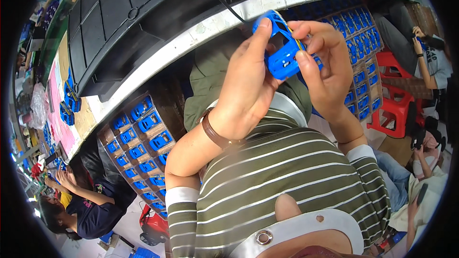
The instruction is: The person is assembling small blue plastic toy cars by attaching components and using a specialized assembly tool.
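Cardboard boxes (141, 145) of blue plastic parts (155, 139) sit under the pale surface (201, 31). A black tray (110, 14) lies on top. Red stools (397, 107) stand right, with seated co-workers (91, 205) nearby.

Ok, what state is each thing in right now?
Blue car shell: lifted off the table, held between both hands.
Left hand: gripping the shell's left side, thumb up.
Right hand: fingers pinching its right side.
Left tray: filled with blue shells.
Right tray: filled too.
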Tool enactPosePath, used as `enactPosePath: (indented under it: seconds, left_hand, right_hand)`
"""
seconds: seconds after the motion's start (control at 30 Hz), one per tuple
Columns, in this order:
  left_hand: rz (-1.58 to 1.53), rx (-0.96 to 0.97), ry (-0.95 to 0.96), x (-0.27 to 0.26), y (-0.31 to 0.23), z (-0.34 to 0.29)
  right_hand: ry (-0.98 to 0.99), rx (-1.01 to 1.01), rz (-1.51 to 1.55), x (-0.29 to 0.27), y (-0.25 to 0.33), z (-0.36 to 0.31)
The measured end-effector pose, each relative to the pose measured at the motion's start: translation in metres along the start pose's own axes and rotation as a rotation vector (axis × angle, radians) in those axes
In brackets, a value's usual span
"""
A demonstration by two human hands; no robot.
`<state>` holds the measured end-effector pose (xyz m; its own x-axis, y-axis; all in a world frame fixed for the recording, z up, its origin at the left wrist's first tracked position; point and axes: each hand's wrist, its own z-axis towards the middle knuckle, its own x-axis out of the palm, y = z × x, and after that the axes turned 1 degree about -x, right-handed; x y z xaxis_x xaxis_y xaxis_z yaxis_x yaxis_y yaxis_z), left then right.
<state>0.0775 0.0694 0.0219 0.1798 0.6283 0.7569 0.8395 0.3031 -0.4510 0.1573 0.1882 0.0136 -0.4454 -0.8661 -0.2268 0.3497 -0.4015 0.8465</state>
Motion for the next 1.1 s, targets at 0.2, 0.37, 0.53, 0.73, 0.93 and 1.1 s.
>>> enactPosePath:
  seconds: [0.2,0.37,0.53,0.73,0.93,1.1]
  left_hand:
    - [-0.162,-0.134,-0.034,0.009,-0.006,-0.006]
    - [-0.191,-0.243,0.030,0.001,-0.009,-0.011]
    - [-0.101,-0.362,0.129,0.001,-0.009,-0.013]
    - [0.249,-0.341,0.155,0.005,-0.023,-0.009]
    - [1.207,0.724,0.034,-0.021,-0.037,-0.009]
    - [1.291,1.370,0.207,-0.012,-0.057,-0.011]
  right_hand:
    - [0.111,-0.236,-0.173,-0.015,0.003,0.007]
    - [0.149,-0.352,-0.383,-0.037,-0.019,0.018]
    - [0.373,-0.202,-0.235,-0.039,-0.053,0.018]
    - [0.325,-0.239,-0.386,-0.042,-0.062,0.017]
    - [0.341,-0.032,-0.372,-0.036,-0.032,0.028]
    - [0.355,0.120,-0.345,-0.032,-0.018,0.040]
